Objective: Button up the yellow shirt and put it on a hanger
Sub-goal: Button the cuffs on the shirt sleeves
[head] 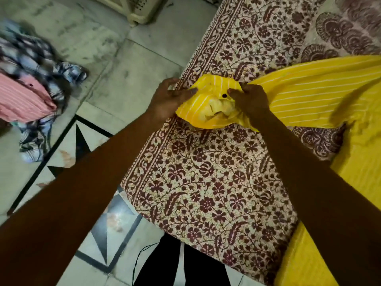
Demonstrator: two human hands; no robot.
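Left grip (pixel 169 98) and right grip (pixel 250 98) both pinch yellow shirt (pixel 309 96), bunched between them (dark button (pixel 224 96) showing) | rest on bedspread (pixel 206 182)

yellow shirt (pixel 309 96): cut by right edge | clothes pile (pixel 31 83): blurred, cut left

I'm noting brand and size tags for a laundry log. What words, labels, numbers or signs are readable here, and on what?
None can be read. The yellow shirt, held by the left hand and right hand, shows only white stripes and a dark button; no tag is visible. The bedspread bears only a floral print. The clothes heaped on the floor are blurred, with no lettering showing.
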